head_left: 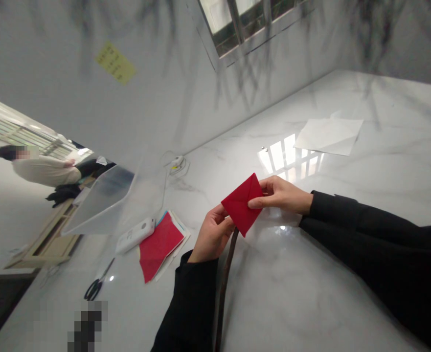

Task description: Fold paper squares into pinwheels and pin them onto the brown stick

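A folded red paper square point(241, 205) is held just above the glossy marble table point(310, 274). My left hand point(212, 237) pinches its lower left edge from below. My right hand point(283, 194) grips its right corner, thumb on top and fingers curled behind. Both arms wear black sleeves. A thin dark stick or strap point(225, 283) runs down from under the paper toward me.
A stack of coloured paper with a red sheet on top point(160, 244) lies to the left, beside a white device point(135, 234) and black scissors point(97, 284). A white sheet point(328, 136) lies at the far right. A clear plastic box point(100, 200) and another person point(42, 168) are at the left.
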`<state>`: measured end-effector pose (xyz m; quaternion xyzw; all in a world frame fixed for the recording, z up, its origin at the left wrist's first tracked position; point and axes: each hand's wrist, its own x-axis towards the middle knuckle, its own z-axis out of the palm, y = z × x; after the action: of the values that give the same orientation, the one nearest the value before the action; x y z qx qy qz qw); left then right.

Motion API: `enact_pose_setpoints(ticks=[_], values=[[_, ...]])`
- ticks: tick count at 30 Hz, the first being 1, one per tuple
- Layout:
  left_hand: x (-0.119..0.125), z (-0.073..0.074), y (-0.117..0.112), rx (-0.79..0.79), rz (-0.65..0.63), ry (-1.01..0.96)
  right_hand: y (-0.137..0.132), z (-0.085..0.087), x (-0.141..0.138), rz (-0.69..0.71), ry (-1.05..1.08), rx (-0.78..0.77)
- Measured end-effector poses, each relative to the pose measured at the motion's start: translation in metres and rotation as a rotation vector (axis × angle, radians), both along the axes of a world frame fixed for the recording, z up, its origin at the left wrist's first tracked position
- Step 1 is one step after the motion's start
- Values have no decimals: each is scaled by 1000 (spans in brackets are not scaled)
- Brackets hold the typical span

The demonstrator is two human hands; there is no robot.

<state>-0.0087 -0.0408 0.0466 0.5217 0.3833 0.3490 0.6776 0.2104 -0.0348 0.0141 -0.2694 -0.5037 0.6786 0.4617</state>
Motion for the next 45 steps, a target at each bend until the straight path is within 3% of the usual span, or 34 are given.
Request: enact_pose_setpoints(ticks=[11,15,19,22,28,33,38,43,45], values=[[-34,-7,21,26,-99,243,17,-8,17,-188,-15,-18],[-28,-7,21,12,60,161,17,-9,15,-379,-142,7],[-25,-13,25,-62,251,21,16,-10,14,-592,-450,75],[-26,-18,28,-99,272,-30,13,-6,13,-561,-591,141],[-25,-21,29,-112,271,-83,10,4,12,-349,-765,229],[-24,-21,29,-124,276,-92,11,4,12,-409,-776,229],[-26,-23,29,-115,255,-93,10,2,10,-602,-725,101],[-26,-23,29,-111,249,-91,9,3,11,-402,-718,161],[-26,-22,29,-114,249,-90,10,4,11,-391,-731,164]])
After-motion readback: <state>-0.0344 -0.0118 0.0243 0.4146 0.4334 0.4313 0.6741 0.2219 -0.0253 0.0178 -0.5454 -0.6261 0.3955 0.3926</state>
